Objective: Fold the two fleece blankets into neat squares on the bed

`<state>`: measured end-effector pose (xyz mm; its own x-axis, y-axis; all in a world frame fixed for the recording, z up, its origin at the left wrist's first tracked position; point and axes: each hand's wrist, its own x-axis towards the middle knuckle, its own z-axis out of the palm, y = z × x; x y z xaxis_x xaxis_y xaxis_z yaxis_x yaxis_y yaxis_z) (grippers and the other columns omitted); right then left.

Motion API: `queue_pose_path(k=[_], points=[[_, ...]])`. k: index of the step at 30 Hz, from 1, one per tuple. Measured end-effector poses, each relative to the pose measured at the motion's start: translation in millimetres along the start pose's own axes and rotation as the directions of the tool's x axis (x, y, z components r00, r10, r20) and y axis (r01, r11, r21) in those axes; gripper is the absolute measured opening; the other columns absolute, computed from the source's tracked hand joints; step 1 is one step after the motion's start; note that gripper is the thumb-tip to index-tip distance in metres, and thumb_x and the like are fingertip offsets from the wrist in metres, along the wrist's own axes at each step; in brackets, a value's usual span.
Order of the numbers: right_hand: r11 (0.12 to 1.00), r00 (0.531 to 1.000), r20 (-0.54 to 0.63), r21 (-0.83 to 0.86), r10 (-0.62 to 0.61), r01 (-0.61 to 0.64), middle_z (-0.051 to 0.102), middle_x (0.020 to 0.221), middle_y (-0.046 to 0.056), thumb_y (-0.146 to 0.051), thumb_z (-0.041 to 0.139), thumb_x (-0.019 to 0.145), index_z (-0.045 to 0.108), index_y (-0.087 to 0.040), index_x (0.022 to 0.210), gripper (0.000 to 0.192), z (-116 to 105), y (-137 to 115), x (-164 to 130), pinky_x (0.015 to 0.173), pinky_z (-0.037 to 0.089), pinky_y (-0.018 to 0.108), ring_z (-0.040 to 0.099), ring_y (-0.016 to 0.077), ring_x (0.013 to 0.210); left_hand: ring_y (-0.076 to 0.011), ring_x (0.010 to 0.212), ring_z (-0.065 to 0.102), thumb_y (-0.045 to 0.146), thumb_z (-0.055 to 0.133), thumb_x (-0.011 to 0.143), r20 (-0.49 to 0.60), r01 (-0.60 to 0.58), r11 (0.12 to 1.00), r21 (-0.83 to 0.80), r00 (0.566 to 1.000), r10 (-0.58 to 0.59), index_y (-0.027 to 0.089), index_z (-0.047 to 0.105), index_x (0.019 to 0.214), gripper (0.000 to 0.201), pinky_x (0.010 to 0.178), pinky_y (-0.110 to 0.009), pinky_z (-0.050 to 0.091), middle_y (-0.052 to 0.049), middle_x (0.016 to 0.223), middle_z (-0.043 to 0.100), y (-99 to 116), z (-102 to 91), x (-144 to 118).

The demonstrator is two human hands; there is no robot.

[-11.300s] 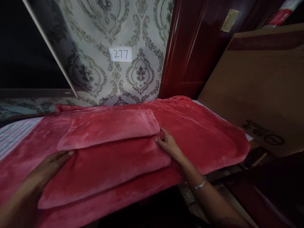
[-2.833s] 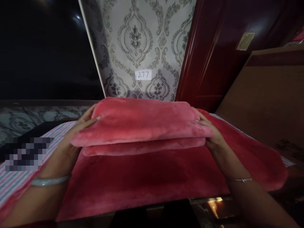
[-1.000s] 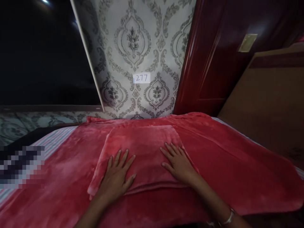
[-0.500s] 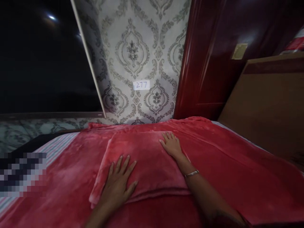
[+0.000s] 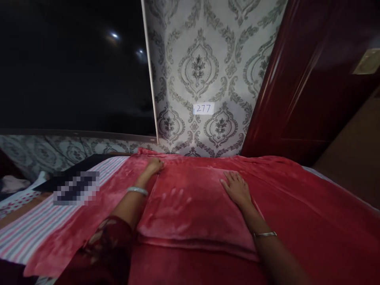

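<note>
A folded red fleece blanket [image 5: 190, 209] lies on a larger spread red blanket [image 5: 311, 221] covering the bed. My left hand [image 5: 153, 166] rests at the folded piece's far left corner, fingers curled on the fabric; whether it grips I cannot tell. My right hand [image 5: 236, 189] lies flat with fingers apart on the folded piece's right side. Finger marks show in the pile between the hands. Both wrists wear a bangle.
A striped sheet [image 5: 35, 225] shows at the left of the bed. Patterned wallpaper with a paper label "277" [image 5: 203, 108] is straight ahead. A dark panel [image 5: 71, 67] fills the left wall. A dark red wooden door [image 5: 314, 79] stands at the right.
My left hand has slid from the near left of the folded blanket to its far left corner. My right hand stays flat on the right side. The view has shifted left.
</note>
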<state>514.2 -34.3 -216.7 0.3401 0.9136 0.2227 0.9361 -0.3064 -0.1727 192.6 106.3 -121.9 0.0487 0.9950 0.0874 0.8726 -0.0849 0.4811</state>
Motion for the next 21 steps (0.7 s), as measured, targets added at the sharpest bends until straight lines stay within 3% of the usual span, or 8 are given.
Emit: queue_pose_path(k=[4, 7, 11, 16, 21], points=[[1.0, 1.0, -0.02, 0.005, -0.015, 0.015, 0.036, 0.159, 0.007, -0.048, 0.032, 0.102, 0.042, -0.025, 0.151, 0.055, 1.5, 0.1, 1.0, 0.114, 0.032, 0.051, 0.026, 0.0289, 0.149, -0.0152, 0.079, 0.066, 0.04, 0.063, 0.092, 0.001, 0.114, 0.988, -0.102, 0.993, -0.114, 0.013, 0.065, 0.09, 0.027, 0.078, -0.035, 0.055, -0.003, 0.087, 0.068, -16.1, 32.3, 13.0], [1.0, 1.0, -0.028, 0.009, -0.011, 0.012, 0.037, 0.159, 0.008, -0.047, 0.034, 0.101, 0.043, -0.025, 0.15, 0.054, 0.7, -0.4, 2.4, 0.113, 0.033, 0.051, 0.026, 0.0292, 0.148, -0.0156, 0.074, 0.065, 0.034, 0.066, 0.089, -0.031, 0.125, 0.968, -0.219, 0.99, -0.134, 0.013, 0.065, 0.076, 0.025, 0.074, -0.032, 0.053, -0.002, 0.075, 0.066, -27.7, 47.2, 10.1], [1.0, 1.0, -0.027, 0.03, 0.005, -0.004, 0.037, 0.159, 0.008, -0.046, 0.036, 0.101, 0.045, -0.025, 0.149, 0.053, -0.7, -2.7, 2.5, 0.114, 0.032, 0.052, 0.026, 0.029, 0.148, -0.021, 0.077, 0.067, 0.033, 0.064, 0.082, -0.085, 0.018, 0.902, -0.432, 0.995, -0.06, 0.015, 0.063, 0.06, 0.028, 0.069, -0.027, 0.049, -0.001, 0.06, 0.063, -34.5, 49.4, 8.4], [0.983, 0.998, -0.057, 0.183, 0.022, -0.012, 0.038, 0.158, 0.008, -0.045, 0.043, 0.099, 0.049, -0.025, 0.146, 0.051, -2.2, -1.3, 9.2, 0.117, 0.028, 0.051, 0.026, 0.0277, 0.149, -0.0241, 0.083, 0.069, 0.048, 0.07, 0.067, -0.031, -0.043, 0.74, -0.671, 0.999, 0.03, 0.017, 0.068, 0.069, 0.031, 0.074, -0.029, 0.053, -0.005, 0.073, 0.073, -34.9, 48.0, 11.1], [0.886, 0.971, -0.079, 0.431, 0.226, -0.171, 0.057, 0.143, 0.011, -0.024, 0.042, 0.097, 0.057, -0.016, 0.139, 0.045, -18.3, 26.8, 40.4, 0.11, 0.038, 0.03, 0.051, 0.0184, 0.133, -0.0276, 0.08, 0.07, 0.055, 0.086, 0.045, 0.105, 0.022, 0.593, -0.805, 0.989, 0.106, 0.017, 0.07, 0.072, 0.05, 0.071, -0.034, 0.057, -0.008, 0.072, 0.074, -42.4, 52.0, 11.2]])
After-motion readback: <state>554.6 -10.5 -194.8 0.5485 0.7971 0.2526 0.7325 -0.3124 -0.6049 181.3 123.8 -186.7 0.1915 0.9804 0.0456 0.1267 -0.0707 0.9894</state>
